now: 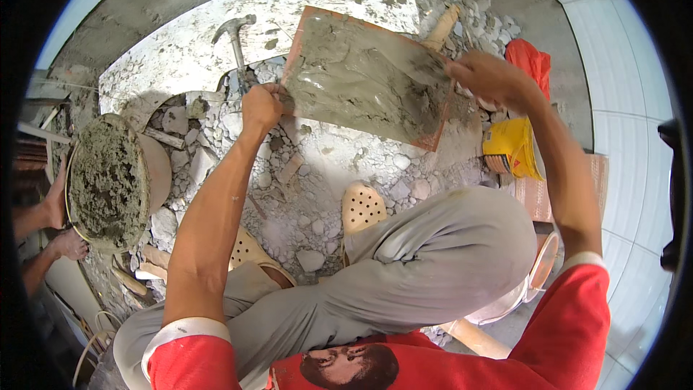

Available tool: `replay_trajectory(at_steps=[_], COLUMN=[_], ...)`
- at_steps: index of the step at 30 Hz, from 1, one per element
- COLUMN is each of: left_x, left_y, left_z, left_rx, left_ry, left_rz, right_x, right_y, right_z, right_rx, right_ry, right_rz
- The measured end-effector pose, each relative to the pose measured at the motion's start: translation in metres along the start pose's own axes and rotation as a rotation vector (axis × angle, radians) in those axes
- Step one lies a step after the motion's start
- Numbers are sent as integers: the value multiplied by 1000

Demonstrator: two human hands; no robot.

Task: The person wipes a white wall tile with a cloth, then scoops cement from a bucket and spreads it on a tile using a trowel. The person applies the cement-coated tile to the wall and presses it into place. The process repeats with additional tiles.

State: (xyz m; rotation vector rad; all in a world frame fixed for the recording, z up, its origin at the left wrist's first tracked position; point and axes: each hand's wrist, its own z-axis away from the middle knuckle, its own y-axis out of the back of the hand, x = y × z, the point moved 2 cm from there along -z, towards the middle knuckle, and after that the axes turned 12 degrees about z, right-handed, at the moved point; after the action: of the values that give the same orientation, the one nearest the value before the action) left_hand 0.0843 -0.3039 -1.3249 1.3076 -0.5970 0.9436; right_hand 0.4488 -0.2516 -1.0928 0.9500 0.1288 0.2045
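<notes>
A square tile [437, 139] with reddish-brown edges is raised in front of me, its upper face spread with wet grey mortar [354, 76]. My left hand [262, 106] is closed on its left edge. On the opposite side my right hand [491, 81], slightly blurred, grips the tile near its right corner. Beyond my left hand a claw hammer [234, 40] lies with its head on a white, mortar-spattered board [180, 50]. A tan, rod-like piece [442, 27] lies just past the tile's far right edge.
At left, another person's hands [61, 224] are at a bucket [159, 173] full of mortar. Rubble [310, 260] covers the ground around my clogs [363, 206]. A yellow container [511, 148] and a red bag [530, 61] lie right, near the tiled wall [613, 79].
</notes>
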Motion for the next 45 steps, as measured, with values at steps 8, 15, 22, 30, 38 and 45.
replay_trajectory(at_steps=[8,15,22,30,38,45], left_x=[-2,-2,-4,-7,-2,1], left_y=[1,0,2,1,1,2], left_z=[-2,-3,-5,-8,-3,-4], left_rx=[-25,-41,-58,-50,-52,-68], left_ry=[5,33,24,-7,29,88], left_rz=[-28,-25,-35,-70,-56,-68], right_x=[17,39,18,-70,-45,11], right_y=[-35,-97,-62,-114,-151,-157], right_z=[-45,-2,55,50,46,61], right_rx=[-356,-71,90,207,69,115], right_ry=[72,215,-8,86,-190,-203], right_rz=[215,480,516,86,167,223])
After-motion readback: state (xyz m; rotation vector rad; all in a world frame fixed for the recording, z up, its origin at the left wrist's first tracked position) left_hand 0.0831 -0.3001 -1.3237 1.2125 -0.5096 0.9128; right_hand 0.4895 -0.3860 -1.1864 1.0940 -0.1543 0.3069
